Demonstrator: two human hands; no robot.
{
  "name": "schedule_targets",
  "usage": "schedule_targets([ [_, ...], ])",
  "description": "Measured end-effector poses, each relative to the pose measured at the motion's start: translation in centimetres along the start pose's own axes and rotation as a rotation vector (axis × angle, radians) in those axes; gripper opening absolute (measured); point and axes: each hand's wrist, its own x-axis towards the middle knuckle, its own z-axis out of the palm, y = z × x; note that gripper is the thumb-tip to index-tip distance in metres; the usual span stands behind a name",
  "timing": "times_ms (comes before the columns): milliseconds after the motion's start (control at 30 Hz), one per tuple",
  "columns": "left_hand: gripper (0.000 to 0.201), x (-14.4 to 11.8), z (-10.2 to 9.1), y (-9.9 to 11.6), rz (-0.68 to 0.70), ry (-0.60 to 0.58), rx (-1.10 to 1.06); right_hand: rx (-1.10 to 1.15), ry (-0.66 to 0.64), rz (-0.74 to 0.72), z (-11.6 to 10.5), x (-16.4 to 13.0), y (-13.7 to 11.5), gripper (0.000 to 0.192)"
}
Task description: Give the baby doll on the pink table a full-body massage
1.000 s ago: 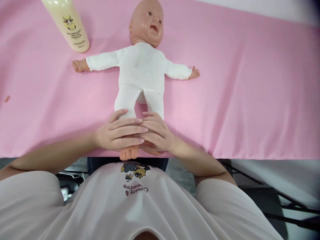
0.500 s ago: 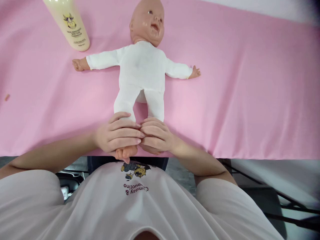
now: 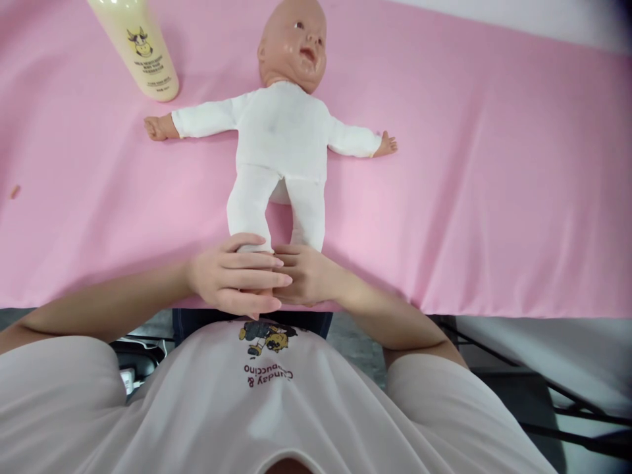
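A baby doll [image 3: 281,131] in a white cloth body lies on its back, arms stretched out, its feet toward me. My left hand [image 3: 237,276] is curved over the doll's lower leg and foot on the left side, its fingers a little spread. My right hand [image 3: 309,276] is wrapped round the lower end of the other leg, with the fingers curled. The fingertips of my left hand reach across and overlap my right hand's. Both of the doll's feet are mostly hidden under my hands.
A pink cloth [image 3: 459,164] covers the table, whose front edge runs just below my hands. Beyond the doll's arm on the left lies a pale yellow tube-shaped bottle [image 3: 143,59] with a cow picture. A small brownish bit [image 3: 15,191] sits at far left.
Both hands have slid slightly toward me along the doll's legs. My left fingers have spread over the foot, which showed more before. My right fingers have curled in.
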Motion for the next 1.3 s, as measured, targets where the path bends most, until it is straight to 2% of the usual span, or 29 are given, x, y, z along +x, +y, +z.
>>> schedule_targets([
  [67,0.035,-0.1,-0.1,-0.4,0.003,-0.034,0.006,-0.006,0.011,-0.010,0.0,0.1,0.0,0.016],
  [167,0.051,-0.3,-0.6,-0.7,-0.094,-0.105,0.043,-0.028,-0.014,-0.021,0.3,0.0,-0.2,0.015],
  [233,0.048,-0.4,-1.0,-0.8,-0.164,-0.164,0.067,-0.035,-0.011,-0.020,0.5,-0.2,-0.5,0.015],
  [333,0.044,-0.5,-1.3,-0.7,-0.165,-0.199,0.066,-0.045,-0.010,-0.010,0.7,-0.3,-0.9,0.016],
  [500,0.041,0.1,-1.2,-0.3,-0.183,-0.155,-0.017,-0.072,0.036,0.003,0.4,0.3,-0.8,0.014],
  [733,0.032,0.9,-0.8,0.3,-0.119,-0.146,-0.108,-0.021,-0.089,0.015,0.4,0.1,-0.2,0.020],
  [867,0.036,0.7,-0.7,0.3,-0.138,-0.138,-0.011,-0.047,0.060,-0.015,0.2,-0.3,-0.4,0.013],
  [1000,0.048,0.2,-0.5,0.0,-0.193,-0.123,0.115,-0.097,0.189,0.047,-0.1,-0.5,-0.6,0.014],
  [1100,0.031,-0.2,-0.2,-0.2,-0.186,-0.087,0.180,-0.106,0.276,0.064,-0.3,-0.3,-0.4,0.019],
  [1167,0.026,-0.4,-0.1,-0.3,-0.162,-0.058,0.202,-0.106,0.298,0.044,-0.5,-0.1,-0.2,0.021],
  [1300,0.035,-0.6,0.1,-0.2,-0.213,-0.038,0.217,-0.101,0.314,0.048,-0.6,-0.4,-0.1,0.021],
])
